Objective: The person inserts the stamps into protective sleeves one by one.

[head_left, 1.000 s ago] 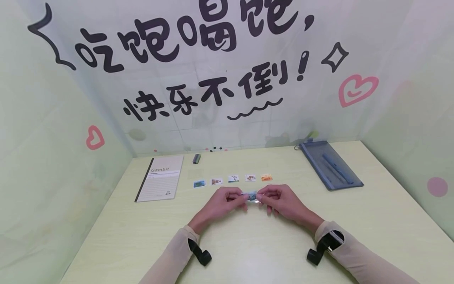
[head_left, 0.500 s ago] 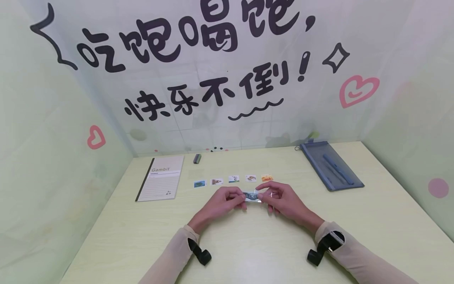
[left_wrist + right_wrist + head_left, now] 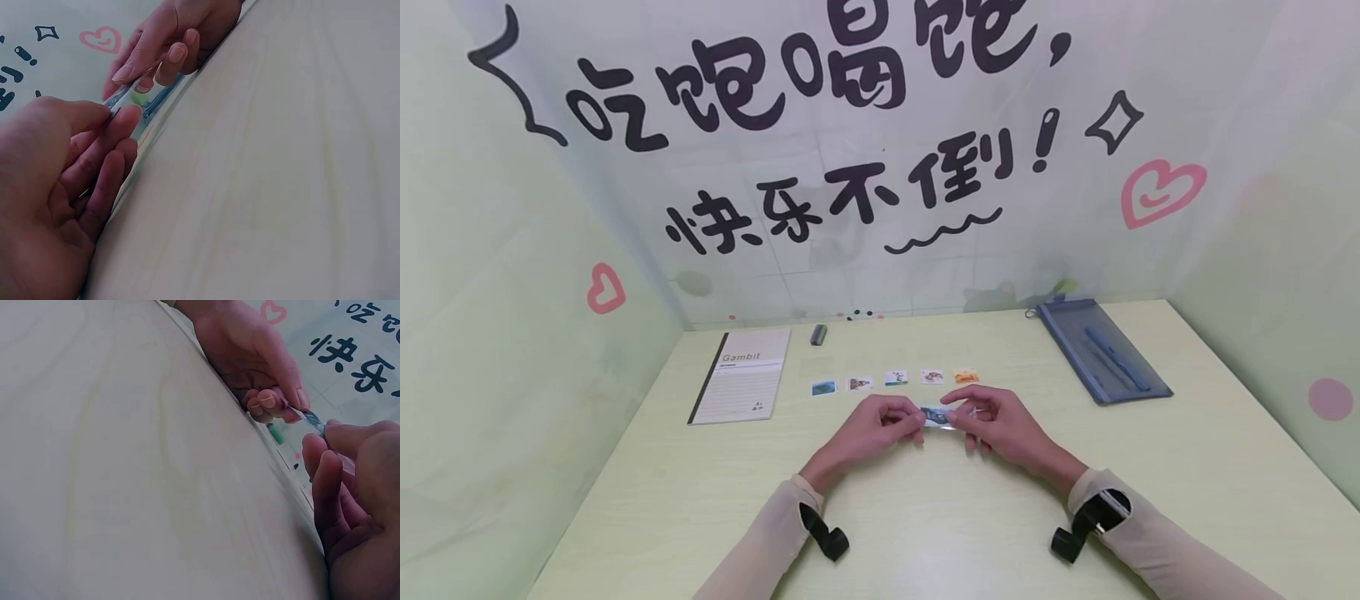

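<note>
Card (image 3: 936,417) is pinched at its two ends by the left hand (image 3: 878,423) and the right hand (image 3: 1006,423), over the tabletop (image 3: 925,508), well inside its edges. Five picture cards (image 3: 896,377) line up towards the far edge, a mesh pouch (image 3: 1077,335) near the far right corner.

Small card (image 3: 936,416) partly hidden by the fingers (image 3: 907,426)

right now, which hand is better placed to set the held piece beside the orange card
Probably the right hand: it holds the right end of the blue piece and is nearer the orange card. The left hand holds the piece's other end, farther from that card.
</note>
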A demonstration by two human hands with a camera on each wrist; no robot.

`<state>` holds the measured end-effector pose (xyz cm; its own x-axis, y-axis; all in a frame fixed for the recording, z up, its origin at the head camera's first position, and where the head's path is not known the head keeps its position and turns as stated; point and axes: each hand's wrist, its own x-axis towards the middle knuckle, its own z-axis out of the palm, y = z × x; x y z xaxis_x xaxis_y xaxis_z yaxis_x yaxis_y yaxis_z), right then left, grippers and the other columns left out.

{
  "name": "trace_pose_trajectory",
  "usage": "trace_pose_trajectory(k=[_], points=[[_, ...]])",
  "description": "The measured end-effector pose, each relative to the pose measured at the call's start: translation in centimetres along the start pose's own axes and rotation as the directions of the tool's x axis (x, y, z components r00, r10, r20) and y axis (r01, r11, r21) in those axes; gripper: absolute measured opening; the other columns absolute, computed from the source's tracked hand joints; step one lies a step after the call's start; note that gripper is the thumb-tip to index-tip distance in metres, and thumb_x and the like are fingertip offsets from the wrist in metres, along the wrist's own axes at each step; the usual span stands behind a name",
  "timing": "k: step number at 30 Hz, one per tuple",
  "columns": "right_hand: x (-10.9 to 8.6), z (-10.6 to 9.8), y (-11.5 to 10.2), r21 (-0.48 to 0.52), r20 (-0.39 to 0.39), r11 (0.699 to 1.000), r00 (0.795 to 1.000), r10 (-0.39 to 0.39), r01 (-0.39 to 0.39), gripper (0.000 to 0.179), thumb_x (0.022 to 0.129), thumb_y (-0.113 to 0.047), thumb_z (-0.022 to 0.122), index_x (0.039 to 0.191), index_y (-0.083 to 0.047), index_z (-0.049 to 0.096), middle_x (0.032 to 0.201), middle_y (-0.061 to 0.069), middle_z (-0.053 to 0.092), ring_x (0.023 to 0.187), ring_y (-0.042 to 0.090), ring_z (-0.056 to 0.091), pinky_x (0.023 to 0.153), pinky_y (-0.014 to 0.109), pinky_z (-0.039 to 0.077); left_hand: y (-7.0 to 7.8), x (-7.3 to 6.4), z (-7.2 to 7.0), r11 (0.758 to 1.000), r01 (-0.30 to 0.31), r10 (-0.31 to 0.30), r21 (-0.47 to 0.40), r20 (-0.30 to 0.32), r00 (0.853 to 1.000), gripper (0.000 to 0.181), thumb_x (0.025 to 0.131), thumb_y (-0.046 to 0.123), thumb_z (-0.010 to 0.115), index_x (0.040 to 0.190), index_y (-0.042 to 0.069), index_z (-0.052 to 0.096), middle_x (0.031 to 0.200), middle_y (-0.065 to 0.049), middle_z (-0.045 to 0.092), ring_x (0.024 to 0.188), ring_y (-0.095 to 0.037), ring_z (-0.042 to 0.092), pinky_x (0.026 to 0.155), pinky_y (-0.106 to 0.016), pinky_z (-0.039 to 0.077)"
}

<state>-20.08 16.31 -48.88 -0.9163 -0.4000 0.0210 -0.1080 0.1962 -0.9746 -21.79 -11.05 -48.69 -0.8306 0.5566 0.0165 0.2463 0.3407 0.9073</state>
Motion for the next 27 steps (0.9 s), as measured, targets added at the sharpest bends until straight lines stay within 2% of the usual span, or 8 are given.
trace_pose_trajectory(k=[4, 8, 12, 21, 27], points=[[0.01, -0.04, 0.18, -0.016, 0.018, 1.0, 1.0, -0.001, 0.001, 0.04, 0.103, -0.029, 0.077, 0.139, -0.011, 0.07, 0.086, 0.016, 0.076, 0.059, 0.017, 0.065, 0.052, 0.028, 0.052, -0.03, 0.0, 0.11, 1.0, -0.001, 0.001, 0.01, -0.01, 1.0, 0.023, 0.109, 0.036, 0.067, 0.104, 0.018, 0.08, 0.089, 0.004, 0.082, 0.084, -0.01, 0.072, 0.086, -0.024, 0.052], [0.08, 0.02, 0.32, -0.042, 0.056, 0.999, 0.998, -0.028, 0.03, 0.048, 0.101, -0.026, 0.08, 0.145, -0.013, 0.066, 0.095, 0.012, 0.075, 0.064, 0.021, 0.07, 0.058, 0.028, 0.055, -0.02, 0.03, 0.1, 1.0, -0.003, 0.003, 0.004, -0.023, 1.0, 0.021, 0.11, 0.031, 0.066, 0.106, 0.015, 0.08, 0.089, 0.002, 0.082, 0.085, -0.01, 0.071, 0.086, -0.024, 0.052], [0.08, 0.09, 0.3, -0.057, 0.075, 0.997, 0.996, -0.052, 0.056, 0.054, 0.099, -0.021, 0.082, 0.149, -0.013, 0.063, 0.105, 0.013, 0.072, 0.068, 0.023, 0.072, 0.065, 0.03, 0.059, 0.0, 0.07, 0.07, 1.0, -0.005, 0.005, 0.002, -0.03, 1.0, 0.023, 0.11, 0.031, 0.065, 0.107, 0.014, 0.08, 0.089, 0.0, 0.081, 0.085, -0.01, 0.07, 0.086, -0.023, 0.051], [0.01, 0.1, 0.38, -0.047, 0.061, 0.997, 0.997, -0.056, 0.059, 0.051, 0.101, -0.019, 0.08, 0.149, -0.015, 0.062, 0.113, 0.016, 0.073, 0.068, 0.025, 0.073, 0.067, 0.031, 0.06, 0.17, 0.1, 0.01, 1.0, -0.005, 0.005, 0.031, -0.011, 1.0, 0.021, 0.109, 0.035, 0.067, 0.106, 0.018, 0.081, 0.087, 0.007, 0.081, 0.088, -0.009, 0.072, 0.091, -0.026, 0.051], [0.09, 0.13, 0.44, -0.046, 0.081, 0.997, 0.995, -0.061, 0.065, 0.044, 0.101, -0.016, 0.079, 0.143, -0.014, 0.067, 0.109, 0.017, 0.073, 0.066, 0.019, 0.07, 0.064, 0.03, 0.059, 0.15, 0.04, 0.25, 1.0, 0.002, -0.002, 0.02, -0.007, 1.0, 0.022, 0.108, 0.039, 0.068, 0.103, 0.022, 0.081, 0.087, 0.007, 0.081, 0.086, -0.011, 0.071, 0.091, -0.027, 0.049]])
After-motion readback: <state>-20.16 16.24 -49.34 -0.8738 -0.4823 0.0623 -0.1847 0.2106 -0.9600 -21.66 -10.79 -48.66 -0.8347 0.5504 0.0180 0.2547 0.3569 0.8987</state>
